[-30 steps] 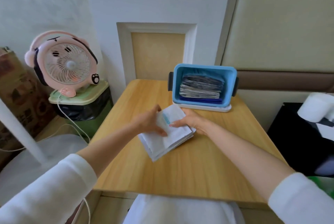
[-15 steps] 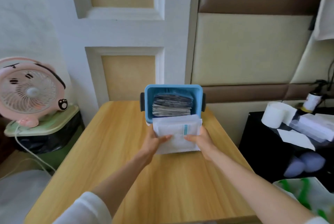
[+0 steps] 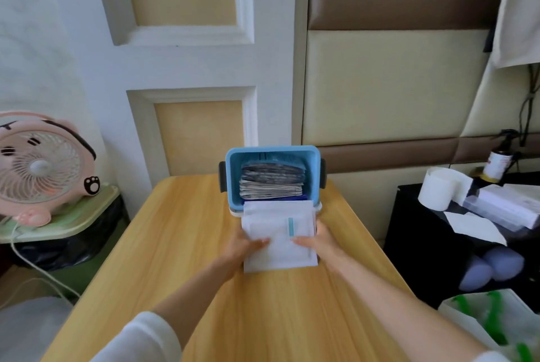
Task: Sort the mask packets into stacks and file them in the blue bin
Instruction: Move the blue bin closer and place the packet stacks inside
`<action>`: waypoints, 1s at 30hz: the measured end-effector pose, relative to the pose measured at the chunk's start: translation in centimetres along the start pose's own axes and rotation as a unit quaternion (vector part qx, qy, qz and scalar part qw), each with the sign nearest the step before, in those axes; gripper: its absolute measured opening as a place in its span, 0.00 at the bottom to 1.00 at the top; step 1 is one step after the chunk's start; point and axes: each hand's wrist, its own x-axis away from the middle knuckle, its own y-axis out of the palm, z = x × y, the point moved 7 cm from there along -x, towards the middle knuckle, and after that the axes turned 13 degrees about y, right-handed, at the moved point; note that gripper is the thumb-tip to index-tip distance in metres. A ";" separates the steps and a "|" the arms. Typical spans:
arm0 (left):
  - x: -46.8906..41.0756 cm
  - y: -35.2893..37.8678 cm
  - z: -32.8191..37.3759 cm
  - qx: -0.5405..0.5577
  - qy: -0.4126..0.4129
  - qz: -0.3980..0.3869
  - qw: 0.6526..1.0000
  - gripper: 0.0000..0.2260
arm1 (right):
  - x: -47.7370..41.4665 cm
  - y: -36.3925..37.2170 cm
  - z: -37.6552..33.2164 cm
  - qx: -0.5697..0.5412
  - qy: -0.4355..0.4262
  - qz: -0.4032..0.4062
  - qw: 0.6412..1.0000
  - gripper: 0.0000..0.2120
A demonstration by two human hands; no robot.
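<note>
White sleeve (image 3: 140, 338) at the near edge, both forearms reaching fwd over the wooden table (image 3: 181, 244). L hand (image 3: 238, 249) and R hand (image 3: 323, 241) grip a stack of white mask packets (image 3: 277, 247) from either side, with thumbs on top and the other fingers hidden under the edges. The stack's far end overlaps the front rim of the blue bin (image 3: 233, 174) — touching or not, can't tell. Inside the bin, grey and dark packets (image 3: 271, 183) are filed toward the back. Far L, a pink fan (image 3: 41, 168); far R, a paper roll (image 3: 436, 189) on a black unit (image 3: 415, 244).
</note>
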 end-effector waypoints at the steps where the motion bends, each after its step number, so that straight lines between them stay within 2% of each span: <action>1: 0.5 0.3 -0.5 0.004 -0.009 0.003 1.000 0.24 | 0.0 0.2 0.6 -0.004 0.006 0.002 1.000 0.26; 5: -0.8 0.3 1.9 -0.012 0.060 0.041 0.997 0.24 | -0.1 -0.7 -1.6 -0.041 -0.038 0.040 0.998 0.26; 8: -1.0 -0.1 3.2 -0.036 0.099 0.071 0.992 0.21 | -0.2 -1.0 -2.4 -0.014 -0.070 0.063 0.995 0.25; 11: 0.1 0.4 1.0 -0.038 0.081 0.025 0.996 0.23 | -0.2 -0.1 -0.3 0.021 -0.049 0.047 0.997 0.22; 15: -0.6 0.1 0.2 -0.006 0.053 0.044 0.998 0.25 | -0.3 -0.2 -0.9 -0.008 -0.057 0.031 0.998 0.20; 19: -0.4 0.6 -0.5 -0.032 0.040 0.013 0.999 0.22 | -0.4 0.1 -0.1 0.018 -0.039 0.002 0.999 0.19; 22: 0.0 0.6 -0.7 -0.035 0.044 0.029 0.998 0.20 | -0.1 -0.1 -0.5 0.032 -0.032 -0.002 0.999 0.22; 24: -0.1 0.6 -0.8 -0.031 0.040 0.038 0.998 0.20 | 0.5 -0.5 -2.7 0.066 -0.053 0.010 0.996 0.25; 25: -0.1 0.6 -0.8 -0.029 0.038 0.042 0.998 0.20 | 0.9 -0.7 -4.3 0.118 -0.076 0.027 0.990 0.23; 27: -0.1 0.4 -1.0 -0.031 0.040 0.052 0.997 0.20 | 1.9 -0.4 -7.6 0.289 -0.131 0.055 0.947 0.16; 28: -0.1 0.4 -1.1 -0.032 0.043 0.053 0.997 0.20 | 2.4 0.1 -8.9 0.388 -0.160 0.061 0.906 0.13; 30: -0.1 0.4 -0.9 -0.028 0.051 0.053 0.997 0.19 | 3.1 1.9 -10.6 0.566 -0.198 0.050 0.799 0.11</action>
